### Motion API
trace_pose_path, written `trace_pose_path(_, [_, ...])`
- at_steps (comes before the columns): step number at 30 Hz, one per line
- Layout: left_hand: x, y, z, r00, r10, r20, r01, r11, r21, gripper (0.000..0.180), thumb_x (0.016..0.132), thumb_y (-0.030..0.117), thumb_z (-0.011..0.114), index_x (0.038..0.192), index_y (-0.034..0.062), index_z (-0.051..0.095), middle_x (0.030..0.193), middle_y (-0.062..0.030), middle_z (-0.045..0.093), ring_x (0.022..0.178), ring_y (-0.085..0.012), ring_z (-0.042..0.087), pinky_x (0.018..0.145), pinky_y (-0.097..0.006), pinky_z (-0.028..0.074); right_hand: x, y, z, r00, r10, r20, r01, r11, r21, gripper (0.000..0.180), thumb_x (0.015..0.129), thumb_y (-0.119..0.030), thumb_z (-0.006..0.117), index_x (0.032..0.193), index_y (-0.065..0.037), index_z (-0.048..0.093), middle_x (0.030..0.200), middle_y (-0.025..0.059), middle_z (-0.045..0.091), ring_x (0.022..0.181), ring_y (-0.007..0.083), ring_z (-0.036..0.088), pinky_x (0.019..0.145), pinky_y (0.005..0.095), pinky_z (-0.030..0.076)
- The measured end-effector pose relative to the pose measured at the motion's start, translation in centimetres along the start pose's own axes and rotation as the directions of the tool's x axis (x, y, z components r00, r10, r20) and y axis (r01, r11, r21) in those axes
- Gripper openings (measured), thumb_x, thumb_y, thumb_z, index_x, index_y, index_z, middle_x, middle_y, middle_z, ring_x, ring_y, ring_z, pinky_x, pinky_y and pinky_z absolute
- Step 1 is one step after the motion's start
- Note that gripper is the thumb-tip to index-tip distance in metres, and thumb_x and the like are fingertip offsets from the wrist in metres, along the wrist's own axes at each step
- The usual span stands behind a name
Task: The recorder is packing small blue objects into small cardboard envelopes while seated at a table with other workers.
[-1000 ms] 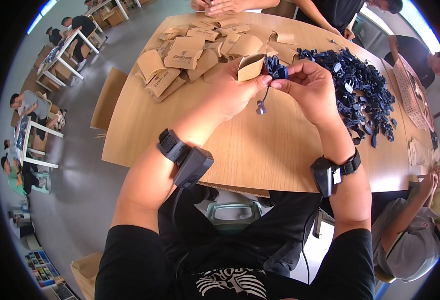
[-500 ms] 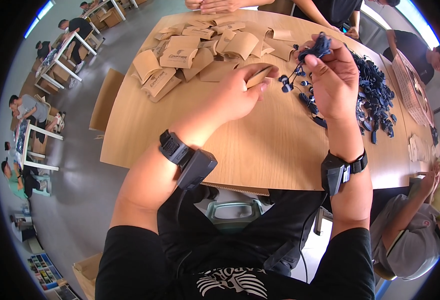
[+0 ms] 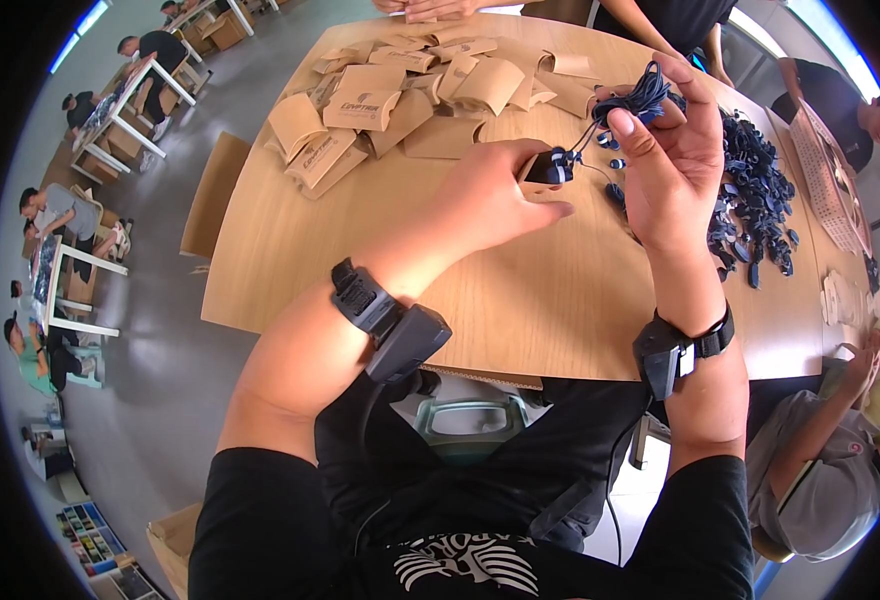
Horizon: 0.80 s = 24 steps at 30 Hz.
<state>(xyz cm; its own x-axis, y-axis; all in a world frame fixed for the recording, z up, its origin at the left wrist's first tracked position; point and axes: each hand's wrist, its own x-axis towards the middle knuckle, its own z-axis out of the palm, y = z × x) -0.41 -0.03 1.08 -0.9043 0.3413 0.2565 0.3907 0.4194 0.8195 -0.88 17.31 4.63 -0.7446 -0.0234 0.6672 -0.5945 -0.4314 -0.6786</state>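
Upper right of centre, our right hand [image 3: 666, 172] pinches a looped, dark-blue earphone cable [image 3: 642, 98] between thumb and fingers. Our left hand [image 3: 490, 195] has its thumb spread, beside dark, white-banded earbuds [image 3: 561, 164]; we cannot tell whether it grips them. Toward the upper left, curved brown cardboard boxes [image 3: 362, 90] show dark printed lettering.

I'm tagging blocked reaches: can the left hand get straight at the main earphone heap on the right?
Probably not straight across: in this view the right hand, holding a coiled blue cord, stands between the left hand and most of the earphone heap.
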Motion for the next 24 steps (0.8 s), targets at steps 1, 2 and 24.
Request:
trace_pose_path(1, [-0.03, 0.17, 0.08, 1.0, 0.005, -0.006, -0.005, 1.0, 0.002, 0.029, 0.072, 0.022, 0.082, 0.089, 0.0047, 0.066, 0.082, -0.0019, 0.067, 0.079, -0.0135, 0.062, 0.08, -0.029, 0.05, -0.07, 0.05, -0.07, 1.0, 0.001, 0.001, -0.001, 1.0, -0.001, 0.04, 0.086, 0.011, 0.065, 0.122, 0.001, 0.051, 0.108, 0.011, 0.068, 0.098, 0.0147, 0.065, 0.085, 0.026, 0.054])
trace_pose_path(2, [-0.08, 0.27, 0.09, 1.0, 0.008, -0.013, -0.008, 1.0, 0.006, 0.029, 0.072, 0.022, 0.083, 0.087, 0.0047, 0.065, 0.082, -0.002, 0.067, 0.079, -0.0137, 0.062, 0.078, -0.029, 0.05, -0.17, 0.18, -0.16, 1.0, 0.006, 0.016, -0.005, 0.999, -0.051, 0.041, 0.086, 0.011, 0.064, 0.124, 0.001, 0.05, 0.107, 0.0106, 0.067, 0.098, 0.0142, 0.065, 0.085, 0.0254, 0.053])
trace_pose_path(24, [-0.24, 0.08, 0.13, 0.994, 0.023, 0.108, -0.015, 0.997, -0.082, 0.027, 0.071, 0.019, 0.082, 0.086, 0.0038, 0.065, 0.079, -0.0001, 0.066, 0.075, -0.0094, 0.06, 0.074, -0.026, 0.049, -0.76, -0.14, -0.07, 0.981, -0.161, 0.108, 0.191, 0.898, -0.397, 0.047, 0.084, 0.01, 0.067, 0.122, 0.001, 0.042, 0.105, 0.0154, 0.066, 0.094, 0.015, 0.065, 0.083, 0.0258, 0.054])
